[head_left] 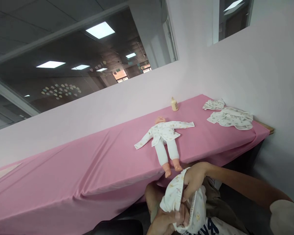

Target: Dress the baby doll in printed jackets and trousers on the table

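Note:
A baby doll in a white printed top and white trousers lies on its back on the pink-covered table. Below the table's edge, near my lap, both hands hold a small white printed baby garment. My right hand grips its upper edge with curled fingers. My left hand pinches the lower part from beneath. The garment is bunched between them, just below the doll's feet.
A small baby bottle stands at the back of the table by the white wall. More folded baby clothes lie at the table's far right end. A pale sheet shows at the far left.

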`<state>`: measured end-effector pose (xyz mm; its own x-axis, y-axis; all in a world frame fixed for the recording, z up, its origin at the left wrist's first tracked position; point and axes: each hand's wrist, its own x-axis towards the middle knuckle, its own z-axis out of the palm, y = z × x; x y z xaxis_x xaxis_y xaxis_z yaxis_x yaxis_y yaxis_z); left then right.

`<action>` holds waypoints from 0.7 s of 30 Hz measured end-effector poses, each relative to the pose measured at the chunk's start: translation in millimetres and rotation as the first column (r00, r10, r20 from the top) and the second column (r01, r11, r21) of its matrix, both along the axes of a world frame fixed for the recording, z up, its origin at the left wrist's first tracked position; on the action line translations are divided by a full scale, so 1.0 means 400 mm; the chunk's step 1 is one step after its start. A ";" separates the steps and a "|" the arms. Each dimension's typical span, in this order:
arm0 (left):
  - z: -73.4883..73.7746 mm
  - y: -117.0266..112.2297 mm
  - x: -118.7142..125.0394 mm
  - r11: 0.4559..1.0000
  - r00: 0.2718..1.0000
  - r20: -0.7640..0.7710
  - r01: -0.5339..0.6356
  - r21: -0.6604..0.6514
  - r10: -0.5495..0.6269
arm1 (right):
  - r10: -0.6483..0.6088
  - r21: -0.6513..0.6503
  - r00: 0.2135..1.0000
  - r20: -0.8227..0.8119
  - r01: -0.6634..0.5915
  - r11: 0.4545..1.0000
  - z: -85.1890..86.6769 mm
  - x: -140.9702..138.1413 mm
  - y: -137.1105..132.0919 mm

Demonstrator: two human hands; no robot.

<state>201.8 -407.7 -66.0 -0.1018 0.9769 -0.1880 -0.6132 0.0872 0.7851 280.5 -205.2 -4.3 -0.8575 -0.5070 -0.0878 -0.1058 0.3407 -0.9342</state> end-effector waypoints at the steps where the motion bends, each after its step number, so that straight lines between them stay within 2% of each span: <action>1: -0.001 0.002 -0.009 0.999 0.999 0.016 -0.043 0.018 0.043 | 0.012 -0.039 0.998 0.059 -0.010 0.999 -0.003 -0.004 0.007; 3: 0.003 0.009 -0.042 0.972 0.967 0.117 -0.230 0.040 0.224 | -0.034 -0.134 0.987 0.158 0.055 0.989 -0.006 -0.008 0.027; 5: 0.004 0.014 -0.086 0.910 0.879 0.262 -0.414 0.000 0.399 | -0.236 -0.182 0.957 0.167 0.265 0.947 -0.009 -0.014 0.046; 7: -0.008 0.014 -0.125 0.857 0.786 0.360 -0.509 -0.085 0.503 | -0.508 -0.105 0.861 -0.005 0.505 0.857 -0.014 -0.028 0.059; 8: -0.022 0.013 -0.138 0.847 0.763 0.380 -0.517 -0.126 0.523 | -0.592 -0.033 0.789 -0.166 0.595 0.803 -0.019 -0.040 0.063; 9: -0.039 0.012 -0.145 0.846 0.757 0.386 -0.510 -0.153 0.526 | -0.601 0.046 0.723 -0.339 0.651 0.757 -0.024 -0.054 0.064; 10: -0.059 0.011 -0.147 0.854 0.764 0.387 -0.493 -0.164 0.516 | -0.542 0.133 0.686 -0.485 0.671 0.730 -0.030 -0.071 0.065; 12: -0.099 0.009 -0.139 0.883 0.791 0.393 -0.437 -0.171 0.468 | -0.345 0.313 0.689 -0.638 0.641 0.701 -0.043 -0.109 0.063; 15: -0.137 0.009 -0.119 0.907 0.802 0.425 -0.371 -0.198 0.420 | -0.138 0.538 0.776 -0.616 0.542 0.645 -0.058 -0.165 0.055; 18: -0.129 0.016 -0.110 0.916 0.797 0.453 -0.353 -0.189 0.400 | -0.068 0.644 0.821 -0.567 0.493 0.584 -0.066 -0.200 0.047; 21: -0.084 0.039 -0.109 0.934 0.828 0.439 -0.346 -0.089 0.349 | -0.024 0.664 0.807 -0.590 0.502 0.554 -0.067 -0.210 0.043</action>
<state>158.4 -391.9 -99.7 -0.3395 0.8917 -0.2994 -0.8840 -0.1937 0.4254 196.4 -188.0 -31.0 -0.9738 -0.1871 0.1293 -0.2048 0.9687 -0.1401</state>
